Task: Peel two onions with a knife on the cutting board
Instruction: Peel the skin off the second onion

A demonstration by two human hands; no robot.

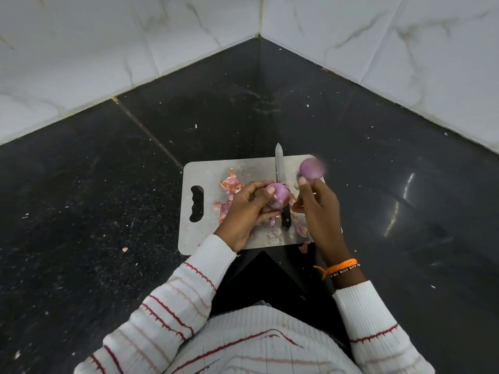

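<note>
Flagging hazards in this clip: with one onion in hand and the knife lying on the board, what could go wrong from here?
1. The knife lies between both hands, partly under the onion that the left hand grips; a reach might catch the blade.
2. The second onion sits near the board's far corner and could roll off.
3. Peels are spilling past the board's edge.

Both hands (280, 209) raised, seemingly curled

two onions (279, 195) (312, 168), one knife (280, 168), one cutting board (205, 168).
</note>
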